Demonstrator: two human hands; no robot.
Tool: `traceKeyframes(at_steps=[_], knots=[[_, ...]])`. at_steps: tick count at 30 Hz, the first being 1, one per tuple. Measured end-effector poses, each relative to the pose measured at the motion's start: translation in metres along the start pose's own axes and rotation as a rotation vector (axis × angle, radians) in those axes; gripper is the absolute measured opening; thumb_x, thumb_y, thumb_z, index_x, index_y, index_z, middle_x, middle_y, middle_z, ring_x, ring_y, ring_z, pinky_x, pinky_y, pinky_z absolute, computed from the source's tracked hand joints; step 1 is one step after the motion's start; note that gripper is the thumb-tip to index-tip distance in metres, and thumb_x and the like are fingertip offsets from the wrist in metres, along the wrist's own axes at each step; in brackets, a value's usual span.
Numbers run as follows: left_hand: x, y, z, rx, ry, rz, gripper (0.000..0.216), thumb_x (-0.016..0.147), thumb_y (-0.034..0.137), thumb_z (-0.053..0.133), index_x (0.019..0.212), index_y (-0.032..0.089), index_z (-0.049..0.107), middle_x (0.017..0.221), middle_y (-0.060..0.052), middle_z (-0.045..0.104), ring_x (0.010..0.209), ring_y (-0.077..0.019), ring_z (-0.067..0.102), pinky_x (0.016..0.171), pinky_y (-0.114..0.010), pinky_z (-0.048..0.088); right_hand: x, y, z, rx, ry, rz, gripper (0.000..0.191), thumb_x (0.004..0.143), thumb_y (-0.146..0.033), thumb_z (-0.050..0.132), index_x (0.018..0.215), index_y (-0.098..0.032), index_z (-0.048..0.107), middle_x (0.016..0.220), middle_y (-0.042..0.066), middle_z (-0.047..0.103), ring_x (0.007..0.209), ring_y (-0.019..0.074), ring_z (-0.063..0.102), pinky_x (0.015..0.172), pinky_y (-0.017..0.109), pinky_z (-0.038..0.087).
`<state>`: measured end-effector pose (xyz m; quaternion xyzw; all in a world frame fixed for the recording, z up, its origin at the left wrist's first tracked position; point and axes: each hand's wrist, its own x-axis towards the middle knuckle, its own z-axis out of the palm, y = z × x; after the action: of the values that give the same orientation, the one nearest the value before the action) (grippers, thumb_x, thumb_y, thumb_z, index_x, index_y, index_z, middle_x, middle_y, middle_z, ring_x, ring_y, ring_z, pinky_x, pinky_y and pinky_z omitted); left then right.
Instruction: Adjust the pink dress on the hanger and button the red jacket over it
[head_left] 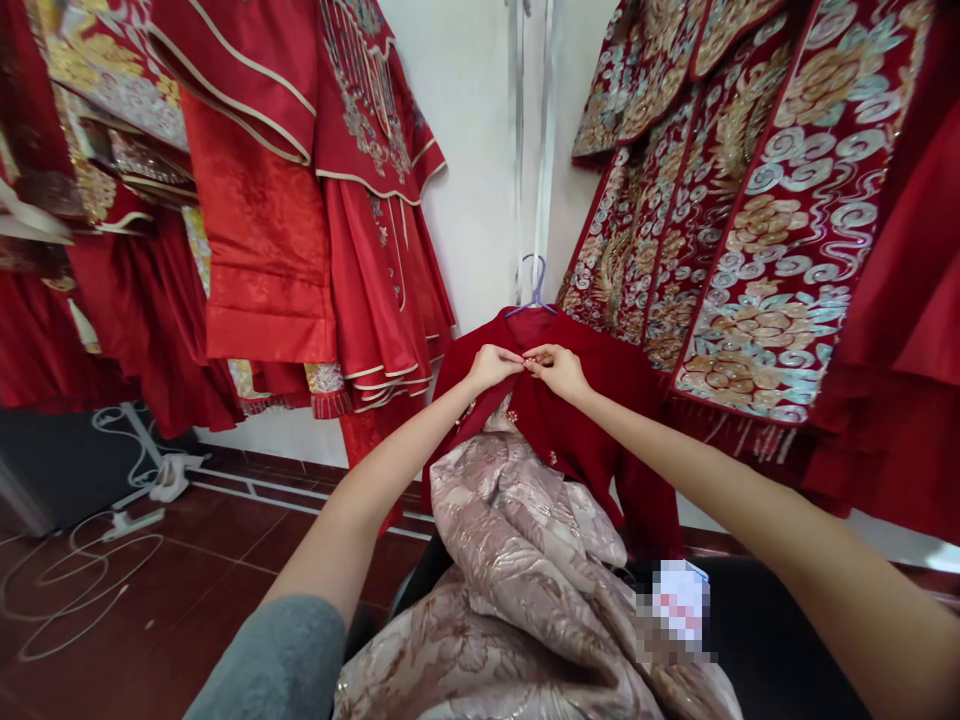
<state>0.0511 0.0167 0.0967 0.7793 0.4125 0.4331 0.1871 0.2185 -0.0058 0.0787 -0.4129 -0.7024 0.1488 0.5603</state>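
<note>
Clock positions are read from the point where the fingers of both hands meet. The dark red, long-sleeved cloth jacket [607, 350] hangs on a slim purple hanger [538, 288], whose hook stands at twelve o'clock. The left hand [493, 368], at nine o'clock, and the right hand [559, 372], at three o'clock, are pinched closed on the jacket's front edges just below the neckline, fingertips nearly touching; the detail between them is too small to identify. The jacket thus lies directly under the fingers and spreads to either side. A small gold-toned floral ornament [512, 416] sits near six o'clock. Below it, a pale pink-beige brocade fabric with a metallic sheen [517, 540] runs in folds from the jacket's opening. Red satin garments with cream piping [375, 270] hang at ten o'clock; a red garment densely embroidered in gold and silver [780, 230] hangs at two. A white cable [97, 535] lies on the reddish-brown tiled floor [225, 575] at eight.
</note>
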Motion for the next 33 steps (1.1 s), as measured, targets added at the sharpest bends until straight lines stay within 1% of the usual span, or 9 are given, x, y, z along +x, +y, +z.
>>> traceKeyframes(at_steps=[4,7,11,15,19,23,27,30,33], knots=[[0.001,0.0,-0.005,0.01,-0.047,0.051,0.024,0.067,0.023,0.071,0.088,0.013,0.075,0.084,-0.008,0.075,0.08,-0.0189,0.068,0.078,-0.028,0.052,0.0,0.0,0.0,-0.018,0.005,-0.009,0.017,0.07,-0.021,0.067,0.087,-0.018,0.071,0.078,0.003,0.068,0.07,0.0151,0.063,0.07,0.031,0.055],[0.001,0.006,-0.009,0.06,-0.062,0.093,0.022,0.067,0.021,0.071,0.087,0.012,0.075,0.083,-0.008,0.075,0.078,-0.0188,0.068,0.077,-0.028,0.052,0.002,0.0,0.002,-0.016,0.022,0.005,0.02,0.069,-0.021,0.068,0.088,-0.018,0.069,0.076,0.002,0.066,0.07,0.0142,0.061,0.072,0.03,0.053],[0.0,0.014,-0.013,0.102,-0.085,0.112,0.021,0.066,0.02,0.071,0.085,0.012,0.076,0.08,-0.008,0.074,0.077,-0.0186,0.069,0.076,-0.027,0.052,0.005,0.0,0.004,-0.002,0.041,0.044,0.023,0.066,-0.02,0.069,0.089,-0.017,0.067,0.074,0.0,0.062,0.068,0.0125,0.057,0.074,0.029,0.051],[0.0,0.016,-0.015,0.093,-0.107,0.131,0.023,0.066,0.026,0.071,0.085,0.013,0.076,0.08,-0.007,0.075,0.078,-0.0179,0.069,0.077,-0.025,0.051,0.006,-0.002,0.006,0.039,0.024,0.1,0.024,0.066,-0.016,0.067,0.09,-0.016,0.064,0.071,-0.002,0.058,0.063,0.0101,0.054,0.07,0.026,0.05],[0.001,0.018,-0.016,0.078,-0.13,0.117,0.027,0.065,0.029,0.072,0.086,0.012,0.076,0.08,-0.007,0.075,0.078,-0.0179,0.068,0.075,-0.024,0.05,0.005,-0.006,0.006,0.092,-0.008,0.151,0.026,0.066,-0.012,0.065,0.092,-0.017,0.061,0.068,-0.004,0.054,0.06,0.0084,0.051,0.064,0.023,0.048],[0.001,0.022,-0.017,0.076,-0.139,0.102,0.027,0.062,0.027,0.073,0.085,0.013,0.077,0.078,-0.006,0.075,0.075,-0.0169,0.066,0.072,-0.023,0.049,0.003,-0.01,0.005,0.138,-0.013,0.175,0.027,0.067,-0.011,0.063,0.092,-0.017,0.059,0.069,-0.004,0.051,0.062,0.0082,0.05,0.066,0.022,0.048],[-0.001,0.023,-0.017,0.065,-0.134,0.091,0.026,0.064,0.026,0.071,0.086,0.012,0.077,0.074,-0.006,0.074,0.069,-0.015,0.064,0.066,-0.021,0.047,0.0,-0.012,0.003,0.199,-0.028,0.19,0.029,0.066,-0.011,0.062,0.094,-0.018,0.058,0.071,-0.005,0.05,0.064,0.0087,0.052,0.067,0.023,0.048],[0.0,0.02,-0.016,0.062,-0.143,0.086,0.027,0.066,0.026,0.069,0.087,0.011,0.077,0.07,-0.006,0.073,0.064,-0.0139,0.062,0.062,-0.021,0.046,0.0,-0.01,0.001,0.234,-0.034,0.186,0.03,0.066,-0.013,0.062,0.095,-0.018,0.059,0.071,-0.005,0.049,0.064,0.0089,0.052,0.067,0.024,0.048],[0.007,0.018,-0.015,0.037,-0.17,0.123,0.026,0.067,0.025,0.068,0.087,0.011,0.076,0.073,-0.006,0.074,0.065,-0.0143,0.063,0.063,-0.022,0.047,0.004,-0.006,0.002,0.244,-0.019,0.172,0.028,0.066,-0.019,0.062,0.093,-0.018,0.06,0.072,-0.005,0.05,0.064,0.0092,0.051,0.066,0.024,0.048]])
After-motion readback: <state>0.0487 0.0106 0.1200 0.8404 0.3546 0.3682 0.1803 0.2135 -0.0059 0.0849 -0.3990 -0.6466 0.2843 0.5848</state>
